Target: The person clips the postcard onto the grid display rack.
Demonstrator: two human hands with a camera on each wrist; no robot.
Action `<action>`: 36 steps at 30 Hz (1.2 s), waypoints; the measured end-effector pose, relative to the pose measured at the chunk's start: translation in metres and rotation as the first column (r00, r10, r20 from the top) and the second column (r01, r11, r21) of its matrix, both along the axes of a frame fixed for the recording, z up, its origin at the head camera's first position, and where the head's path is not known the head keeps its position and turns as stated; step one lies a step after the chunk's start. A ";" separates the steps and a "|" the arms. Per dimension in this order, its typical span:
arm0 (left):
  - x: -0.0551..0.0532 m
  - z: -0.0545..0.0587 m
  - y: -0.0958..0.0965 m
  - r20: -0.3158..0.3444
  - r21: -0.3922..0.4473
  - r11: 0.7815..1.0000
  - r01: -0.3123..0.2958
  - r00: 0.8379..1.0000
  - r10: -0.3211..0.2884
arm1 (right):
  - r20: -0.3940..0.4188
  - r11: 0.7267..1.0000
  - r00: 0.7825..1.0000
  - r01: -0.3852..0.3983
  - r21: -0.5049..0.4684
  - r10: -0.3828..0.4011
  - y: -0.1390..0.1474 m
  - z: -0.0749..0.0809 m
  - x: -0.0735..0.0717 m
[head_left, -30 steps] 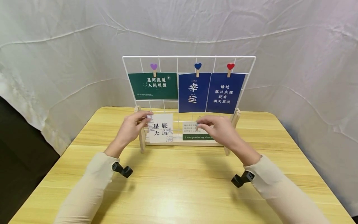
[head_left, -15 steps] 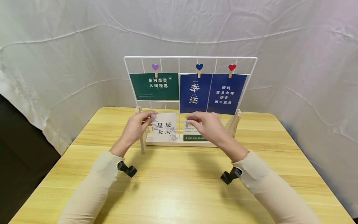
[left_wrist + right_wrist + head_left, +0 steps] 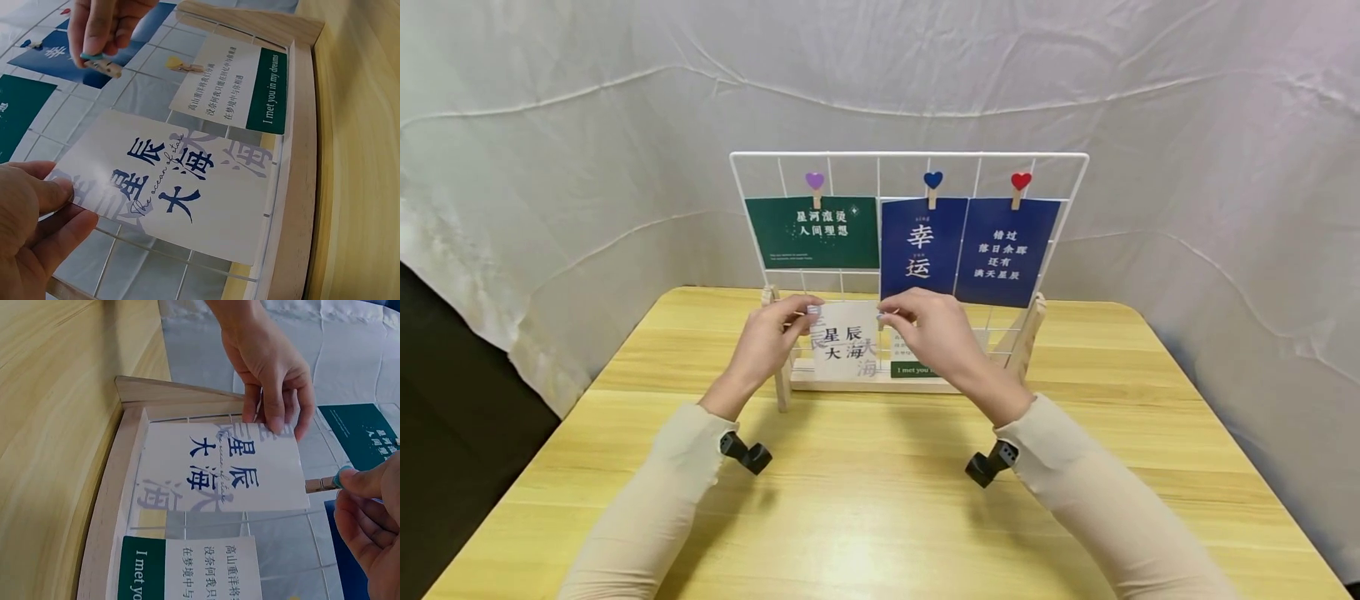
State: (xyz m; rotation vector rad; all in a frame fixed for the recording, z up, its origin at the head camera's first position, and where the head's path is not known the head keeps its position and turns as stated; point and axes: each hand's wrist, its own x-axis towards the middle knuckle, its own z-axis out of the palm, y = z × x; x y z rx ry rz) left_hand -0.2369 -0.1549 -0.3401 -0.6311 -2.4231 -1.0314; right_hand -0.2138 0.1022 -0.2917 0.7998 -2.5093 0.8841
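Observation:
My left hand [image 3: 766,340] pinches the upper left edge of a white card [image 3: 842,362] with dark blue characters, held upright against the lower left of a white wire grid [image 3: 910,156]. My right hand [image 3: 942,333] pinches a small wooden clothespin [image 3: 103,65] with a teal top between thumb and fingers. In the right wrist view the clothespin's tip points at the card's top edge, close to its upper right corner. Beside the white card hangs a white-and-green card [image 3: 222,87] under a yellow-topped clothespin [image 3: 184,65]; in the head view my right hand partly covers it.
A green card [image 3: 820,246] and two blue cards [image 3: 921,217] hang higher on the grid under purple, blue and red heart clothespins. The grid's wooden base [image 3: 842,385] stands on a wood-grain table [image 3: 865,500]. White cloth [image 3: 880,75] hangs behind.
My right hand has moved left with the clothespin, from in front of the white-and-green card to the white card's upper right corner. My left hand has shifted the white card slightly right.

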 end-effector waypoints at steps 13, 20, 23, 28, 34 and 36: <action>0.001 -0.004 0.004 -0.036 -0.023 0.998 -0.065 0.997 0.064 | -0.050 1.000 0.998 0.031 0.005 -0.031 -0.023 0.005 -0.007; -0.002 -0.006 0.006 -0.080 -0.022 0.997 -0.070 0.994 0.068 | -0.070 0.998 0.996 0.053 0.043 -0.050 -0.033 0.012 -0.012; -0.002 -0.007 0.007 -0.098 -0.018 0.997 -0.073 0.993 0.071 | -0.106 0.995 0.992 0.070 0.066 -0.062 -0.038 0.012 -0.014; -0.002 -0.008 0.007 -0.117 -0.003 0.997 -0.080 0.990 0.079 | -0.192 0.992 0.979 0.084 0.095 -0.065 -0.047 0.014 -0.014; -0.003 -0.010 0.009 -0.163 0.017 0.996 -0.089 0.982 0.091 | -0.233 0.989 0.970 0.102 0.108 -0.075 -0.055 0.013 -0.016; -0.004 -0.011 0.009 -0.169 0.020 0.995 -0.096 0.981 0.098 | -0.244 0.988 0.966 0.109 0.106 -0.080 -0.057 0.011 -0.016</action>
